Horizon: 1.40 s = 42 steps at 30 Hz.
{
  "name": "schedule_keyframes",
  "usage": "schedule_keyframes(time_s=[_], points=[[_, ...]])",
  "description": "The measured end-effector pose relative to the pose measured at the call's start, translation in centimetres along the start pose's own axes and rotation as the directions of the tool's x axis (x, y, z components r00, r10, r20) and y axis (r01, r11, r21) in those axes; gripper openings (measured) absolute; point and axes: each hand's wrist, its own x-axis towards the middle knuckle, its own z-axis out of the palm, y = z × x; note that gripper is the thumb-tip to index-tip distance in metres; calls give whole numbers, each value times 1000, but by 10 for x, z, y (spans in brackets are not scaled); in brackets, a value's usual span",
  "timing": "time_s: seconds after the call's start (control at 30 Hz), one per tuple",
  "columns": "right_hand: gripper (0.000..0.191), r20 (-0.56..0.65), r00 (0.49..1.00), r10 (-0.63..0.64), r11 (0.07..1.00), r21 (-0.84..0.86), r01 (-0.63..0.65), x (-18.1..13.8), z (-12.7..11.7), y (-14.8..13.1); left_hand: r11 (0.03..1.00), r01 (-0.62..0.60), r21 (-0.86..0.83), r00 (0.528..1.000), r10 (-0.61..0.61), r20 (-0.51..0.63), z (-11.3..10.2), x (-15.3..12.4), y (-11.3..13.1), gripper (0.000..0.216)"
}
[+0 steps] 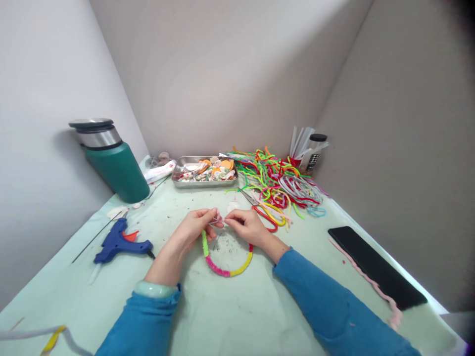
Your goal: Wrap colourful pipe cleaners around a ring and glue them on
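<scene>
Both hands meet above the middle of the table around a ring of fuzzy pipe cleaner [218, 270], banded green, pink, yellow and red. My left hand [198, 225] is closed at its green end, with thin whitish strands between the fingertips. Beside it, my right hand [245, 226] makes a pinch close to these strands; what is in it is too small to make out. The ring's red end passes under my right hand, and its upper part is hidden by the fingers. Just behind the right hand lie red-handled scissors [267, 220].
A blue glue gun [118, 242] and a green bottle [118, 170] stand at left. Behind are a metal tray [204, 184] of small cut pieces and a heap of colourful pipe cleaners [272, 178]. A black phone-like slab [374, 264] with a pink strand [365, 277] lies at right.
</scene>
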Motion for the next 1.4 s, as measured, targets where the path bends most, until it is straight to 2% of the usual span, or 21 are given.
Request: schedule_keyframes(time_s=[0.47,0.73,0.93,1.07,1.17,1.3,1.4], points=[[18,-17,1000,6,1000,9,-5,1,-1,-1,988,-68,140,997,71,-15,2,1,2,30],[19,-32,999,4,999,41,-2,2,1,0,923,-217,317,969,243,-43,3,3,-2,30],[18,-42,999,9,999,45,-7,1,0,1,831,-304,466,938,348,-8,-1,6,-10,22],[19,-43,999,17,998,55,-14,2,1,0,779,-318,541,916,399,-36,-1,5,-9,19],[19,-48,999,19,999,49,-16,2,2,1,712,-343,613,882,468,-50,-1,4,-9,15],[20,-58,998,26,999,35,-24,3,3,2,577,-374,726,825,565,-24,-2,4,-10,11],[21,-63,998,31,999,31,-30,2,3,2,561,-373,739,819,573,-21,-2,5,-11,12]])
